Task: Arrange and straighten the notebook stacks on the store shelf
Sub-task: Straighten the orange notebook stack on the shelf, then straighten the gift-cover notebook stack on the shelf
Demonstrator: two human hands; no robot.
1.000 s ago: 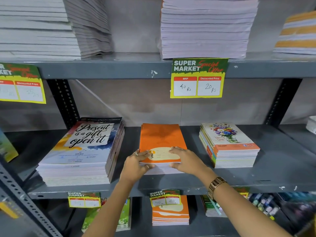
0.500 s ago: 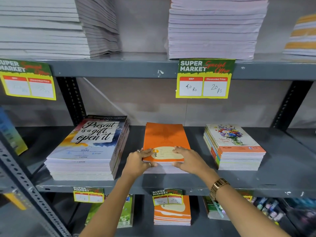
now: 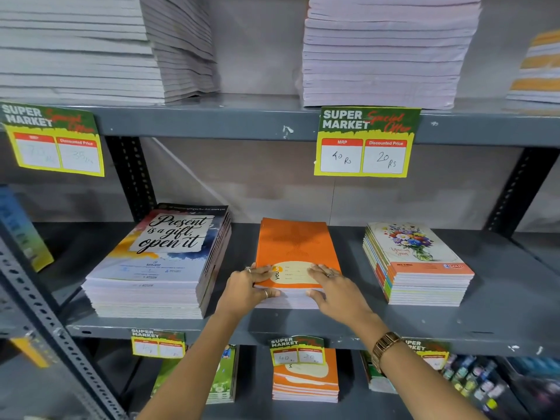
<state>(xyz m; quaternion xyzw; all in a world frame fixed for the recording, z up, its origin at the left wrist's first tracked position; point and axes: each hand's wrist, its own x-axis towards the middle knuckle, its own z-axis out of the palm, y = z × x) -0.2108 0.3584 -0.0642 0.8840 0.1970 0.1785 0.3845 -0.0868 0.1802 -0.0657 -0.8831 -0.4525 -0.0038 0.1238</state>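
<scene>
An orange notebook stack lies in the middle of the grey middle shelf. My left hand grips its front left corner, fingers on the cover and thumb against the front edge. My right hand holds the front right part the same way, fingers flat on top, thumb on the page edges. To the left stands a taller stack with "Present is a gift, open it" on its cover, its books slightly fanned. A floral-cover stack sits to the right.
Tall white notebook piles fill the upper shelf. Yellow price tags hang from the shelf edges. The lower shelf holds another orange stack, green books and small bottles. A perforated metal upright slants at the left.
Both hands stay on the orange stack's front edge; the right thumb has dropped onto the page edges. The view has shifted slightly to the left.
</scene>
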